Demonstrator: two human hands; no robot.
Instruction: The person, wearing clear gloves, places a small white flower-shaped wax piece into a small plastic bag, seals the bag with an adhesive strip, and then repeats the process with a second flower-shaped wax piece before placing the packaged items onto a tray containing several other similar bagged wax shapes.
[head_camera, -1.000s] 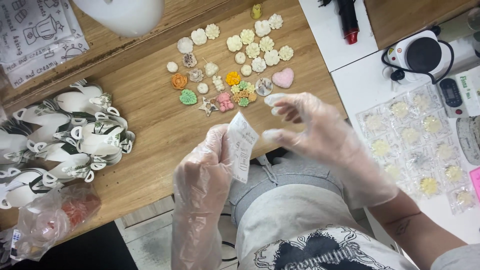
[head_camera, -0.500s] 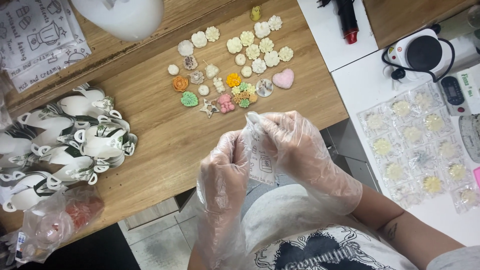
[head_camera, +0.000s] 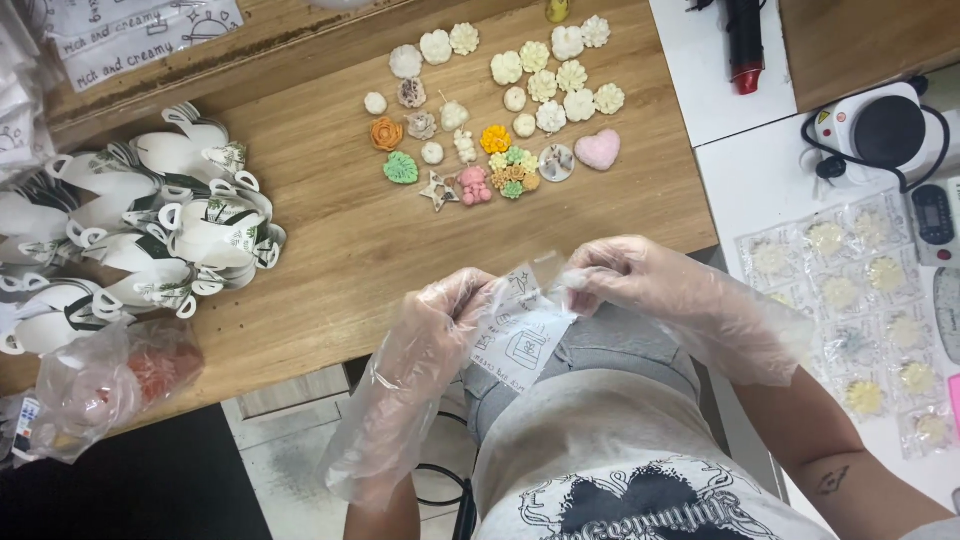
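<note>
Both hands wear loose clear plastic gloves. My left hand (head_camera: 440, 320) and my right hand (head_camera: 640, 285) pinch the top of a small clear packet (head_camera: 520, 335) with a white printed card inside it, held over my lap just off the near edge of the wooden table (head_camera: 330, 235). On the table beyond my hands lie several small moulded pieces (head_camera: 500, 110): cream flowers, an orange rose, a green leaf shape, a pink heart (head_camera: 597, 150), a pink bear, a star.
A pile of white cup-shaped paper cutouts (head_camera: 150, 220) lies at the left, with a clear bag (head_camera: 105, 385) below it. At the right a white surface bears bagged flower pieces (head_camera: 860, 300), a small round hot plate (head_camera: 885, 130) and a glue gun (head_camera: 745, 40).
My hands came together on the packet and shifted slightly toward the table edge. One second ago my left hand held the packet alone while my right hand reached toward the moulded pieces.
</note>
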